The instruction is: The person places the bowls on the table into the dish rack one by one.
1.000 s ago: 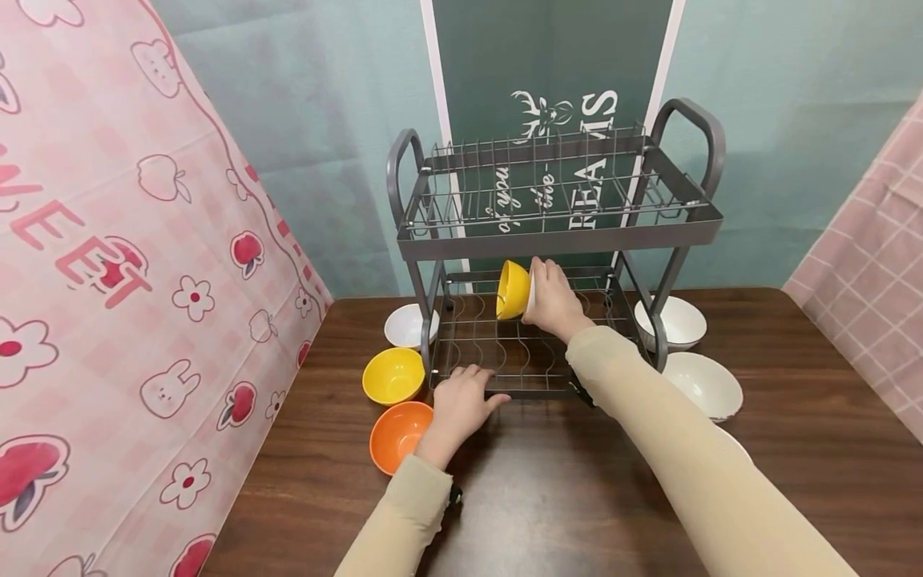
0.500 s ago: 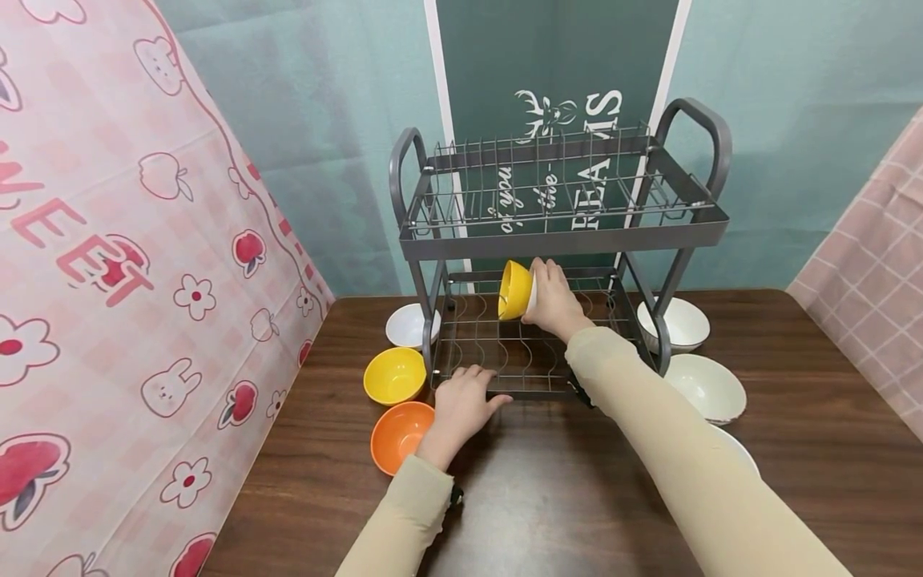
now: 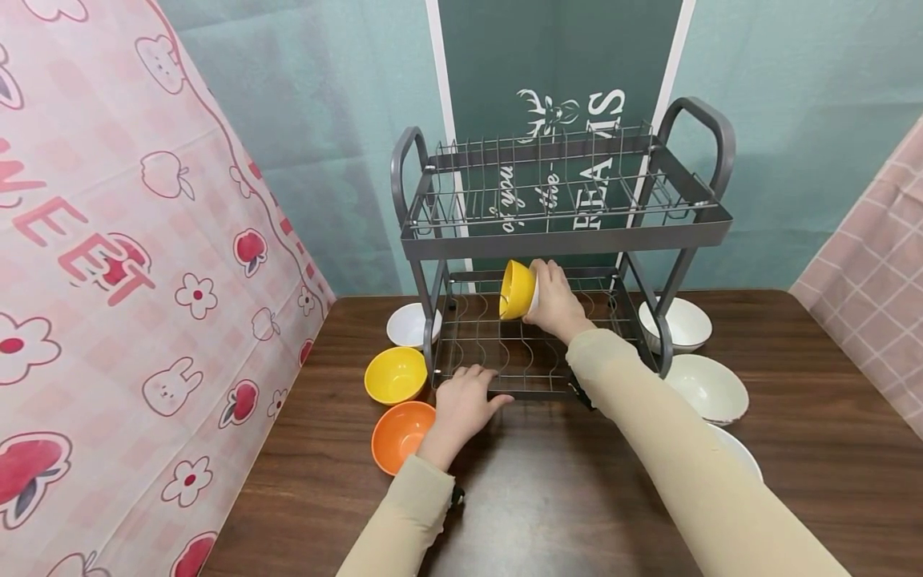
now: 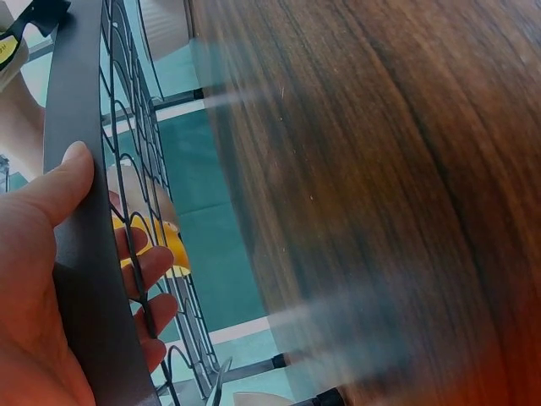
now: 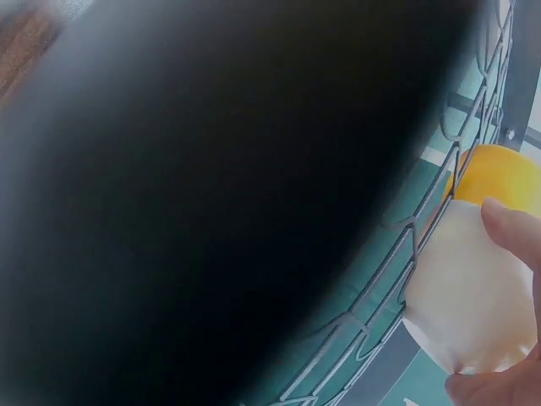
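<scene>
A yellow bowl and a white bowl stand on edge, side by side, in the wire lower tier of a grey two-tier dish rack. My right hand holds the white one from the right, its thumb over the outside in the right wrist view. Down at the rack's front, my left hand grips the lower rail. Its thumb lies on the outer face, and its fingers reach through to the wires in the left wrist view.
Left of the rack sit a small white bowl, a yellow bowl and an orange bowl. Several white bowls line its right side, one partly behind my right sleeve. The upper tier overhangs my right hand. Fabric hangs behind the wooden table.
The head view has shifted very slightly. Both hands keep their holds, and the bowls stay in place in the lower tier.
</scene>
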The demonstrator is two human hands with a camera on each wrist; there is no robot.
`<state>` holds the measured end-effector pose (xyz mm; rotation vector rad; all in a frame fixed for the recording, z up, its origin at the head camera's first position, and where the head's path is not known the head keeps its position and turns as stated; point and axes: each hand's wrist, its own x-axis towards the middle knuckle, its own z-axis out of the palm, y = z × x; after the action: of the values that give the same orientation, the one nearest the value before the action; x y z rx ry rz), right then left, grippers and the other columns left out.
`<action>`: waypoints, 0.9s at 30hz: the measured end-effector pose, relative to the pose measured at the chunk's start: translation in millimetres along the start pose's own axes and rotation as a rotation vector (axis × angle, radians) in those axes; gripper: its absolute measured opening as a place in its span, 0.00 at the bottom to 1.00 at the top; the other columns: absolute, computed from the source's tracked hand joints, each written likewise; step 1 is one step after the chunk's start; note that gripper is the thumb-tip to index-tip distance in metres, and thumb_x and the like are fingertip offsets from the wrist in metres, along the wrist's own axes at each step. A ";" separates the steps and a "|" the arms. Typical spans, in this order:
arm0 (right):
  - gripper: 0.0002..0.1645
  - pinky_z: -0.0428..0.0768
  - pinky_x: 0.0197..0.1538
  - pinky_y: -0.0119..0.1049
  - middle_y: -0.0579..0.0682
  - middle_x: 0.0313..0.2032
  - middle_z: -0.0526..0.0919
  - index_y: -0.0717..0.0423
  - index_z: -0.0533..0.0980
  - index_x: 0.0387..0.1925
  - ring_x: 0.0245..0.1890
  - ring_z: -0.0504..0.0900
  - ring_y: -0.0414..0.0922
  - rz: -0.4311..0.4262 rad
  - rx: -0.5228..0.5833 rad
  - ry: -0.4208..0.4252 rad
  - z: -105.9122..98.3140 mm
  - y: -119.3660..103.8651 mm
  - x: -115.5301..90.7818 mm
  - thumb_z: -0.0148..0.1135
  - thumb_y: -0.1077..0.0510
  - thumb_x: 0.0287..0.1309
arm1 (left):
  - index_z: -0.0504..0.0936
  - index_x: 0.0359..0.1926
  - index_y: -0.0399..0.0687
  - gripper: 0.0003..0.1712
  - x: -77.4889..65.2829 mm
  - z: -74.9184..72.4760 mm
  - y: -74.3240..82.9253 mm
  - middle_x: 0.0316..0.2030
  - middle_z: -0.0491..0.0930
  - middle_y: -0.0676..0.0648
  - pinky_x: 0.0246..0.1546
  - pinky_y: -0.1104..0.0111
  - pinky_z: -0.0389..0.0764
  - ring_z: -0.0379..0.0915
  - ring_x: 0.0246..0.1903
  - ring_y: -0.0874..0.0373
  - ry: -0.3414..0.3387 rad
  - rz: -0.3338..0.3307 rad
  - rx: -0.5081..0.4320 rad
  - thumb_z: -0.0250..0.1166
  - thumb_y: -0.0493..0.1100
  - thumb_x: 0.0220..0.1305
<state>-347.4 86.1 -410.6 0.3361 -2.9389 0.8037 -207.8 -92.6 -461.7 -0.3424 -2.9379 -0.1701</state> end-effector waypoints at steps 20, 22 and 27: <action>0.67 0.48 0.68 0.60 0.64 0.71 0.37 0.53 0.36 0.71 0.71 0.40 0.62 -0.007 -0.097 -0.040 -6.4 -10.3 -19.0 0.72 0.52 0.42 | 0.80 0.49 0.60 0.30 -0.9 -2.6 2.4 0.43 0.80 0.55 0.35 0.62 0.78 0.75 0.45 0.57 -0.019 -0.007 -0.013 0.58 0.70 0.53; 0.67 0.47 0.68 0.60 0.64 0.71 0.37 0.54 0.35 0.71 0.71 0.40 0.62 -0.024 -0.113 -0.045 -7.6 -11.4 -22.9 0.72 0.51 0.42 | 0.80 0.49 0.59 0.30 -1.0 -2.6 2.4 0.44 0.80 0.55 0.35 0.62 0.78 0.75 0.45 0.57 -0.022 -0.008 -0.014 0.58 0.70 0.53; 0.68 0.48 0.68 0.60 0.63 0.71 0.37 0.53 0.34 0.71 0.71 0.40 0.62 -0.055 -0.127 -0.048 -11.2 -13.4 -34.1 0.72 0.49 0.43 | 0.80 0.50 0.59 0.30 -1.7 -2.9 2.5 0.45 0.80 0.54 0.36 0.61 0.78 0.75 0.46 0.56 -0.027 -0.009 -0.011 0.58 0.70 0.53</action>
<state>-310.9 87.0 -398.8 0.4300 -2.9923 0.6070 -205.2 -91.0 -458.9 -0.3356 -2.9671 -0.1850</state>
